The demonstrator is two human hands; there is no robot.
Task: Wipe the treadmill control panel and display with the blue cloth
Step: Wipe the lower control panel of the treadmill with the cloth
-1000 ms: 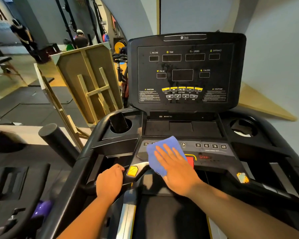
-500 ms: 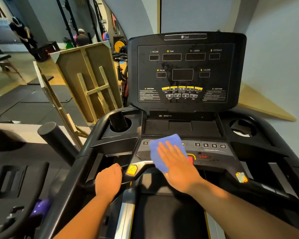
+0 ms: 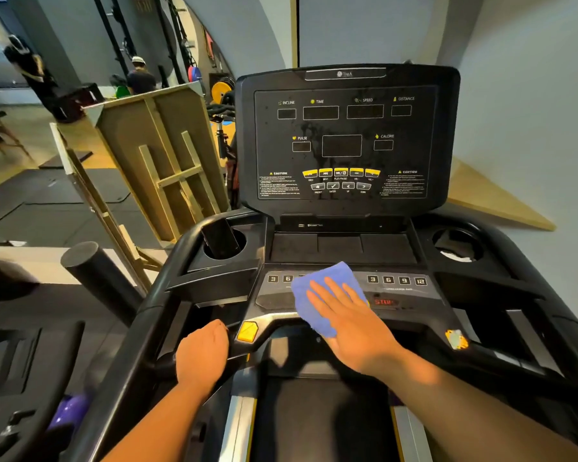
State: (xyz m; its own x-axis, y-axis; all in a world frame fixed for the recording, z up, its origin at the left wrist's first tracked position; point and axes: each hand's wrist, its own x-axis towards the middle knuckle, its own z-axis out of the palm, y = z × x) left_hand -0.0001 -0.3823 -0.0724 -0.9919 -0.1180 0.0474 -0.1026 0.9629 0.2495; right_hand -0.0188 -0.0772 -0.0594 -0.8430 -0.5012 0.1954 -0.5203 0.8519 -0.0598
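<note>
Gym flooring and wooden frames lie off to my left, a pale wall to the right. Nearest me, my left hand [image 3: 201, 353] is curled closed around the handrail [image 3: 167, 288]. My right hand [image 3: 351, 320] lies flat and open, pressing the blue cloth [image 3: 324, 291] onto the control panel [image 3: 397, 295], just beside the red stop button [image 3: 384, 302]. Sliding right could press it or the number keys. Beyond, the upright display [image 3: 346, 141] looks spotted and unwiped, with clear reach above.
</note>
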